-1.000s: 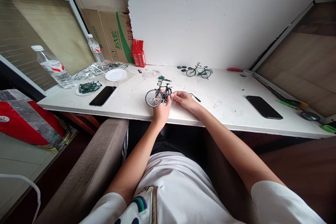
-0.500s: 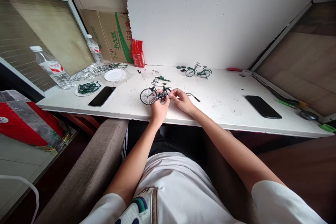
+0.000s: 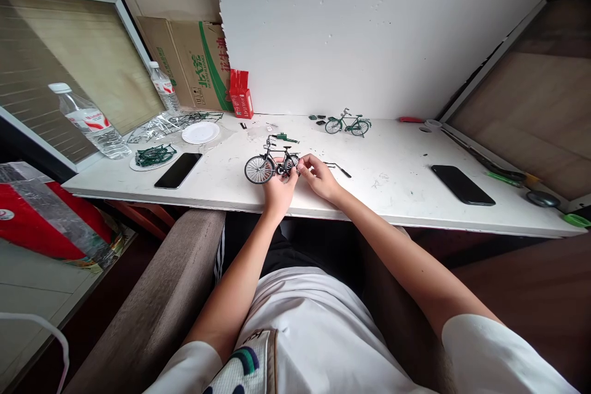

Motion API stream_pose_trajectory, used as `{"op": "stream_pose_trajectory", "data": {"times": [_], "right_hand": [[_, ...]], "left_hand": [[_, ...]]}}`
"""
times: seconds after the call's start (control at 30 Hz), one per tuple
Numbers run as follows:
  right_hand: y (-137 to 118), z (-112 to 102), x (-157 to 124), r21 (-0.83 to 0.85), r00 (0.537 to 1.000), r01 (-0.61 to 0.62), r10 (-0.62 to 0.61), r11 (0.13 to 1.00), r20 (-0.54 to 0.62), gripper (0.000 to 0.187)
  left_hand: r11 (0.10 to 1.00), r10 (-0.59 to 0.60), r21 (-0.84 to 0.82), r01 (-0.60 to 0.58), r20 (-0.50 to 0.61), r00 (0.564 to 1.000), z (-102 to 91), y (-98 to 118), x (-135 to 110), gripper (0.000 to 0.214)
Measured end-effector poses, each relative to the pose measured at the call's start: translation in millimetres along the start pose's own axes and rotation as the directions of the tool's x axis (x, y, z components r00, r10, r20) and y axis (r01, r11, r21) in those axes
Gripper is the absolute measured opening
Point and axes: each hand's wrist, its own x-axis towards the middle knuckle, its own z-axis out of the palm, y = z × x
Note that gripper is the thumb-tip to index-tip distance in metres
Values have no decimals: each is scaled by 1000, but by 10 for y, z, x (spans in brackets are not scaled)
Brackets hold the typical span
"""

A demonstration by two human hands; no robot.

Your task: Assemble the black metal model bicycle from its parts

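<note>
A small black model bicycle (image 3: pixel 261 168) is held upright above the front part of the white table (image 3: pixel 221 188), its front wheel toward the left. My left hand (image 3: pixel 280 192) grips it from below, with the thumb near the rear wheel. My right hand (image 3: pixel 319 177) is closed in a pinch at the rear wheel's right side; whether a small part sits between those fingertips is hidden. Behind the bicycle lies a small green part (image 3: pixel 285 138). To the right of my right hand is a thin tool with a black handle (image 3: pixel 343 170).
A green model bicycle (image 3: pixel 347 125) stands at the back. Phones lie left (image 3: pixel 178 170) and right (image 3: pixel 462 185). On the left are a plate of green parts (image 3: pixel 154 156), a white plate (image 3: pixel 200 133) and water bottles (image 3: pixel 95 123). A red box (image 3: pixel 241 95) stands by the wall.
The whole view has shifted very slightly. Both hands keep the same hold at the black model bicycle, with no other clear difference.
</note>
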Motion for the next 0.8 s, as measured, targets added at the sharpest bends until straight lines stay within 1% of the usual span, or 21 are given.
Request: {"op": "stream_pose_trajectory", "data": {"times": [0.07,0.2,0.27,0.43,0.6,0.8], "right_hand": [[13,0,5,-5,1000,-6,6,1000,2,39],[22,6,6,8,1000,16,-16,1000,3,38],[15,9,1,-6,1000,21,-21,1000,1,38],[-12,8,-3,-15,1000,9,-9,1000,-1,40],[-5,5,7,55,1000,-23,23,998,-6,42],[-14,9,5,55,999,-33,34,998,-16,43]], "left_hand": [[1000,21,6,-21,6,1000,1,14,-9,36],[996,59,68,-59,2,998,0,34,-20,37],[996,50,68,-50,-4,999,-1,31,-18,38],[1000,-12,2,12,-7,1000,-6,-8,0,40],[1000,-12,-24,12,-3,1000,-12,-29,16,43],[999,-31,-16,30,-14,999,-13,-25,19,43]]}}
